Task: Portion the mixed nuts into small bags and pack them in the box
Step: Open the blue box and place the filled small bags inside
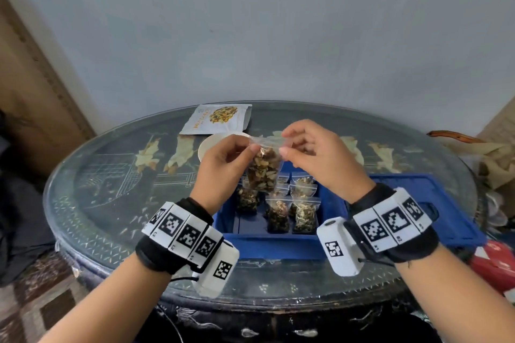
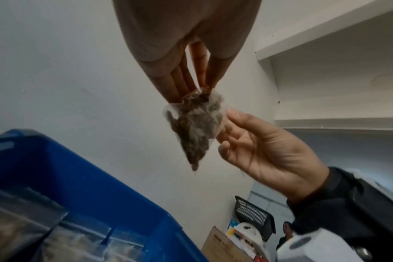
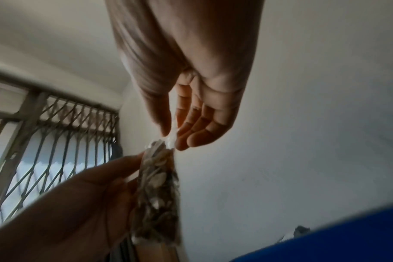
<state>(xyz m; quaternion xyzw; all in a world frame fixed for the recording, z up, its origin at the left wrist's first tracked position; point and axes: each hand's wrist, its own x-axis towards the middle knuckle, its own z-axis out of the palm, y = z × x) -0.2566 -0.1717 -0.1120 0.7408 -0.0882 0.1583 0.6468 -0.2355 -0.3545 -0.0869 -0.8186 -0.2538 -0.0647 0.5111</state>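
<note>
Pinching a small clear bag [image 1: 264, 170] of mixed nuts by its top strip, both hands hold it up in the air directly above the blue box [image 1: 267, 243], w/ the bag hanging upright and clear of everything below. Left hand [image 1: 223, 164] has thumb and forefinger closed on the strip's left end, other fingers curled loosely behind; right hand [image 1: 320, 159] pinches the strip's right end the same way, remaining fingers relaxed and slightly spread. Left wrist view shows the bag [image 2: 194, 127] from underneath, bulging w/ dark nuts, left fingertips [image 2: 180, 88] at its upper edge and the right hand [image 2: 269, 150] beside it. Right wrist view shows thumb and fingers [image 3: 186, 141] of the right hand nipped on the clear plastic lip, bag [image 3: 158, 191] hanging below and the left hand [image 3: 79, 203] touching its side. Whether the strip is fully sealed: can't tell. Inside the box, several filled small bags [image 1: 289, 203] stand upright in rows toward its back and middle; front-left part of the box floor is bare. Box lid [image 1: 434, 203], also blue, lies flat just right of the box. Behind the box sits a white bowl [image 1: 211, 145], partly hidden by the left hand, and further behind it a white nut pouch [image 1: 217, 120] lies flat. Box rests on a round glass-topped table [image 1: 111, 203] w/ inlaid figures.
</note>
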